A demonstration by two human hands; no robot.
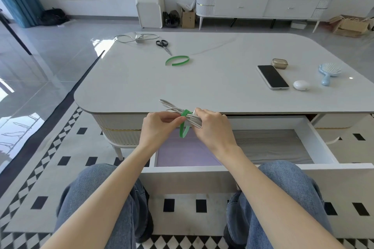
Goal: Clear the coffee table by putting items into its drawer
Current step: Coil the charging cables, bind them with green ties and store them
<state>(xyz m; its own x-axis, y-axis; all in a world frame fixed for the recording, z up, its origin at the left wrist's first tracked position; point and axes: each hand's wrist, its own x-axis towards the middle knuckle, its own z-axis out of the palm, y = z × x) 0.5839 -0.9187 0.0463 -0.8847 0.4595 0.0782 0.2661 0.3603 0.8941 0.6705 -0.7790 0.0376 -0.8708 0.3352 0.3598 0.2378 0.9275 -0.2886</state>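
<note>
The coiled white cable (175,109) is up in the air just above the back of the open drawer (321,143), level with the near edge of the tabletop (212,87), with a green strap (184,125) wrapped round its middle and the strap's loose tail hanging down toward the drawer. Your left hand (159,129) has its fingers (173,120) curled in and pinching at the strap, and your right hand (213,127) has its fingers (199,113) closed round the end of the coil. I judge the bundle light and floppy: the loops will spring apart if the strap is loose, so hold it at the strapped middle, not by a single strand, and lay it in the drawer instead of dropping it. A pale purple sheet (182,154) lies on the drawer's floor below your hands. On the tabletop beyond the drawer lie a phone (272,77), a white oval case (301,85), a small bronze case (279,63) and a blue hairbrush (328,73); farther from the drawer are a spare green strap (177,60), scissors (163,45) and a second cable (136,38), none yet put away
</note>
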